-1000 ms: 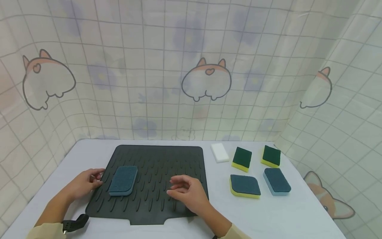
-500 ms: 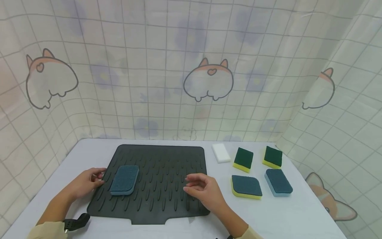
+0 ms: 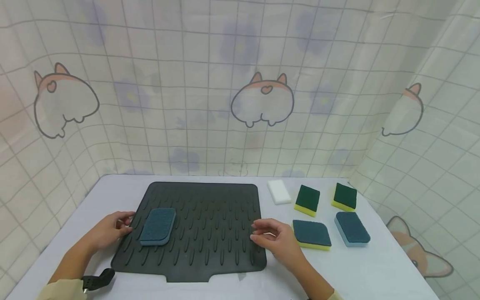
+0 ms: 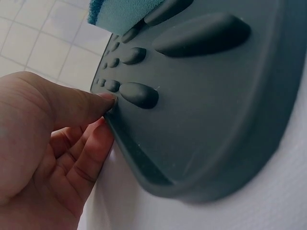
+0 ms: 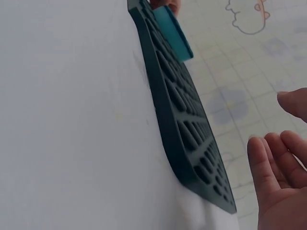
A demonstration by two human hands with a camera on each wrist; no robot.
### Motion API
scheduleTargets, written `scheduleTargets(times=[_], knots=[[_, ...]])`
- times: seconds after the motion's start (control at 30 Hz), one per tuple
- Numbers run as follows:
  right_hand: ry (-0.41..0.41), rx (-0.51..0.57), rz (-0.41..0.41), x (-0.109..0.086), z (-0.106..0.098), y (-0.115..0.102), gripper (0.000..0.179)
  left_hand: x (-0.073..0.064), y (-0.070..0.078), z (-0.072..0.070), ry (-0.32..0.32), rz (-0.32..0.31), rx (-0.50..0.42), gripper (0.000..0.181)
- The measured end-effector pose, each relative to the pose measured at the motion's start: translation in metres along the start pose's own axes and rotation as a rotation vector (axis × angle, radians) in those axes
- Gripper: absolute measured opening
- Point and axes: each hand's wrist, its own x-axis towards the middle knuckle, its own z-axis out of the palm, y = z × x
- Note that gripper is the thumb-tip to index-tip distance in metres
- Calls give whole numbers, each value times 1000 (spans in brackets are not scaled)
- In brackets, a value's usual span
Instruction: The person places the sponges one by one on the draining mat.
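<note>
A dark grey ridged rubber mat lies flat on the white table. My left hand pinches its left edge, thumb on the rim and fingers against the side, as the left wrist view shows at the mat's edge. On the mat's left part rests a blue scrub sponge, close beside that hand. Over the mat's right edge hovers my right hand, fingers loosely bent with a gap to the thumb and nothing between them. The right wrist view also shows this hand apart from the mat.
To the right of the mat are a white sponge block, two green-and-yellow sponges, a dark blue sponge with yellow base and a blue sponge. A patterned curtain stands behind the table.
My right hand has moved rightward from above the middle of the mat to its right edge, near the sponges. The left hand stays at the mat's left edge.
</note>
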Motion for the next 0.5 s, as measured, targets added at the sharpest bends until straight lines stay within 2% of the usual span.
scheduleTargets(times=[0.5], knots=[[108,-57,73,-14,-36,2,46,-2,4,0,5,5,-3,51]])
